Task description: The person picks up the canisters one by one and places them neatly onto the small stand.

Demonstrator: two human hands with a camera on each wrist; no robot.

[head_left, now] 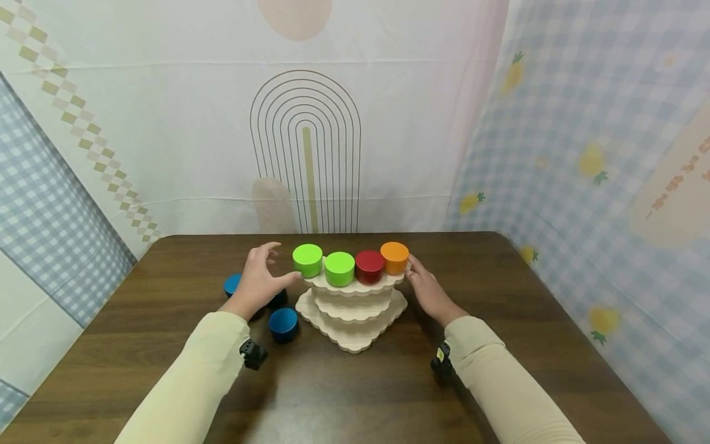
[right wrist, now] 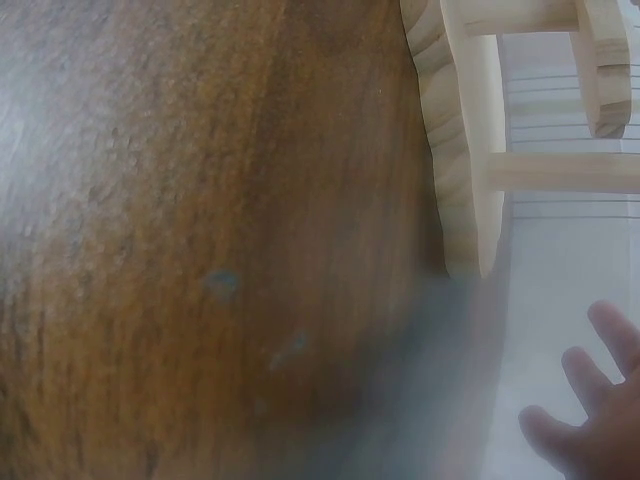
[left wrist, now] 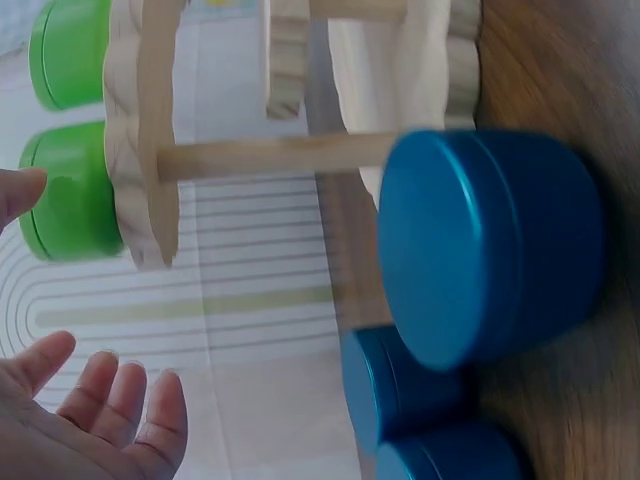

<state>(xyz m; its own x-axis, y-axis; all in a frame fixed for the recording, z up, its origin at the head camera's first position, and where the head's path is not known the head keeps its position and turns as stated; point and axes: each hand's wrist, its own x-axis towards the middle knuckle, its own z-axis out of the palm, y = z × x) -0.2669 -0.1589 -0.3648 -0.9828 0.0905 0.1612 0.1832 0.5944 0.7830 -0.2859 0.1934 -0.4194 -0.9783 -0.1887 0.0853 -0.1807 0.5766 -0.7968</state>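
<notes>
A tiered wooden stand (head_left: 353, 338) with scalloped shelves is between the hands. On its top shelf stand two light-green round tins (head_left: 307, 261), a red round tin (head_left: 369, 267) and an orange round tin (head_left: 395, 258). My left hand (head_left: 256, 287) is spread beside the left green tin, fingers apart. Its thumb (left wrist: 18, 192) is at that tin's side; I cannot tell whether they touch. At the right end, my right hand (head_left: 431, 295) has its fingertips beside the orange tin and shelf edge; contact is unclear. In the right wrist view its fingers (right wrist: 590, 380) are extended.
Several blue round tins (head_left: 283, 325) stand on the brown wooden table (head_left: 355, 401) left of the stand, some partly hidden by the left hand. A patterned cloth (head_left: 388, 142) hangs behind the table's far edge, and a checked one (head_left: 577, 123) hangs at the right.
</notes>
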